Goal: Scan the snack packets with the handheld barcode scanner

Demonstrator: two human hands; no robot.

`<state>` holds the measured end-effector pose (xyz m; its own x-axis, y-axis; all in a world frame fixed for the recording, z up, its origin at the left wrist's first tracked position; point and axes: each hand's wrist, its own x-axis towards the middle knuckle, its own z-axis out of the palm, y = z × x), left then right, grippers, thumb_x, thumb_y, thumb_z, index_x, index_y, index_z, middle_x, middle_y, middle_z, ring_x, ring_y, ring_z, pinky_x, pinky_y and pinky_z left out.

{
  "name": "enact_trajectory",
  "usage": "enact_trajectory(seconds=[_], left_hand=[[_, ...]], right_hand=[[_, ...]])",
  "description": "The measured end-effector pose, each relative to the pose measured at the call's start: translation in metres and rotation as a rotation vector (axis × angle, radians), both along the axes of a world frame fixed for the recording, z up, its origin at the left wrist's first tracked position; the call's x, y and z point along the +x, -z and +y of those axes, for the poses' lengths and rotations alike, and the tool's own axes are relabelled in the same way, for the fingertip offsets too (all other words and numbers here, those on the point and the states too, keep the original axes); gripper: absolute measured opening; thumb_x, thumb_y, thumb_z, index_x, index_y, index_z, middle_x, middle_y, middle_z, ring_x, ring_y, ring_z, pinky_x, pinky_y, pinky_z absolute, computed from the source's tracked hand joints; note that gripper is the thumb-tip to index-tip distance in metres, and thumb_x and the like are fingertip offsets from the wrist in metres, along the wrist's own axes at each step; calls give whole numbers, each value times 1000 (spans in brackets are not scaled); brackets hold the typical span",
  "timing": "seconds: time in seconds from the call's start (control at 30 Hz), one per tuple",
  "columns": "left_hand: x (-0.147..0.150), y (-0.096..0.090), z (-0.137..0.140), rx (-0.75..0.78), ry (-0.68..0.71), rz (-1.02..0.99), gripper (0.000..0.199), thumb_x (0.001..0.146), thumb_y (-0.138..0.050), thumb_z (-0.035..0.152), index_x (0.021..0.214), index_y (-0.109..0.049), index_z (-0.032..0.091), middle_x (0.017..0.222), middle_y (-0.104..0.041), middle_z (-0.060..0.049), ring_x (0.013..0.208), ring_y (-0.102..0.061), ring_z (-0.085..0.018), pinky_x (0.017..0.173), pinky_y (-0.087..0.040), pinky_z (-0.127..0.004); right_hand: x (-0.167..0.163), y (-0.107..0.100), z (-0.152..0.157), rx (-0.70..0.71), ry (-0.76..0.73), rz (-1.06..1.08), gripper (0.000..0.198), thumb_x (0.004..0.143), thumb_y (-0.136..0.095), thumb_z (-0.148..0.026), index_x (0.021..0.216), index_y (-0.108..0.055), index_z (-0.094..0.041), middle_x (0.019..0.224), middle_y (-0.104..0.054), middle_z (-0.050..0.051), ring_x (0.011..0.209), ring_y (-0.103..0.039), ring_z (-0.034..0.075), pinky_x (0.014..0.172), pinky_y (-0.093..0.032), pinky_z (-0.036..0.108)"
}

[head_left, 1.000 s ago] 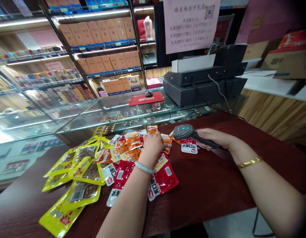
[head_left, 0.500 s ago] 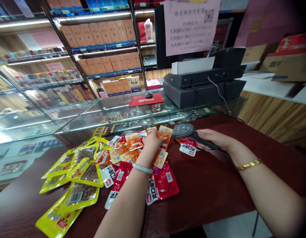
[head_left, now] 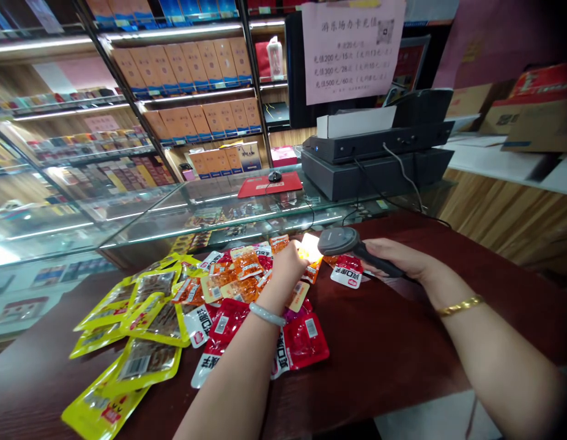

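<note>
My right hand (head_left: 397, 255) is wrapped round the handle of a dark grey barcode scanner (head_left: 339, 241), whose head points left. A bright patch of its light falls on an orange snack packet (head_left: 314, 269). My left hand (head_left: 287, 269) pinches that packet by its left side, its fingertips partly hidden. Under and around my left hand lie more orange packets (head_left: 247, 263) and red-and-white packets (head_left: 306, 342). Yellow packets with brown contents (head_left: 148, 360) are heaped to the left. Beneath the scanner sits another red-and-white packet (head_left: 346, 275).
A dark red tabletop (head_left: 379, 348) carries the packets. Behind it stands a glass counter (head_left: 173, 211) with a mouse (head_left: 274, 176) on a red mat (head_left: 251, 187). A black cash drawer (head_left: 370, 174) with cables is at the back right. Shelves of boxes (head_left: 186, 64) line the wall.
The scanner's light now shines on the orange packet, where before it was unlit. My left hand has moved slightly right, towards the scanner. My right hand stays nearly still.
</note>
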<state>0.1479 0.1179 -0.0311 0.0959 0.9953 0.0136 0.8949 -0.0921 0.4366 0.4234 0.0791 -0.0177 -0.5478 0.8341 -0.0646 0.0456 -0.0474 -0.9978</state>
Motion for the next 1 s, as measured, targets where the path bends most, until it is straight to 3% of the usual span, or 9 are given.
enact_trajectory(seconds=[0.17, 0.43, 0.57, 0.63, 0.7, 0.87, 0.93, 1.0], left_hand=[[0, 4, -1, -21, -42, -95, 44, 76, -73, 52, 108, -62, 24, 103, -74, -6, 97, -69, -24, 76, -46, -29], [3, 6, 1, -15, -28, -98, 47, 74, -76, 50, 110, -64, 22, 108, -74, -9, 101, -69, -27, 81, -49, -33], [10, 11, -4, 37, 124, -233, 57, 83, -72, 40, 134, -54, 21, 122, -71, -11, 110, -67, -24, 89, -51, -32], [11, 12, -6, 141, 209, -167, 66, 88, -67, 36, 146, -43, 17, 137, -62, -16, 126, -60, -24, 100, -47, -34], [9, 11, -9, 242, 200, -1, 69, 90, -65, 39, 149, -41, 12, 146, -53, -21, 138, -49, -28, 109, -41, -38], [1, 2, -14, 370, 70, 237, 63, 93, -54, 51, 146, -47, 17, 142, -57, -18, 136, -49, -30, 114, -35, -44], [-5, 2, -13, 334, -31, 279, 69, 94, -50, 55, 149, -43, 15, 151, -48, -19, 144, -38, -32, 118, -27, -49], [-11, 5, -11, 170, -104, 331, 78, 93, -45, 62, 151, -40, 11, 156, -38, -23, 150, -26, -36, 120, -20, -57]], right_hand=[[-1, 2, 1, 20, -32, 18, 41, 92, -59, -58, 86, -57, -18, 62, -55, -2, 46, -43, 8, 44, -36, 21], [0, 2, 1, 5, 4, 33, 40, 92, -60, -57, 85, -56, -18, 62, -55, -2, 47, -43, 9, 45, -35, 22], [0, 2, 1, -8, 27, 16, 43, 90, -61, -59, 84, -55, -18, 60, -55, -1, 46, -45, 9, 44, -33, 22], [0, 3, 1, -21, 38, 6, 44, 89, -62, -61, 83, -55, -18, 60, -56, -1, 46, -45, 9, 43, -32, 22], [-1, 3, 1, -32, 41, 2, 45, 89, -63, -61, 82, -54, -18, 60, -56, -1, 45, -45, 9, 43, -32, 22], [-1, 3, 1, -72, 40, -4, 45, 87, -64, -61, 88, -55, -17, 60, -57, -1, 45, -44, 9, 43, -32, 22], [-1, 3, 1, -66, 39, -7, 46, 87, -64, -62, 89, -55, -17, 60, -57, -1, 45, -45, 9, 43, -32, 22], [-1, 3, 1, -55, 41, -8, 45, 87, -64, -62, 87, -55, -17, 61, -57, -1, 45, -46, 9, 43, -33, 22]])
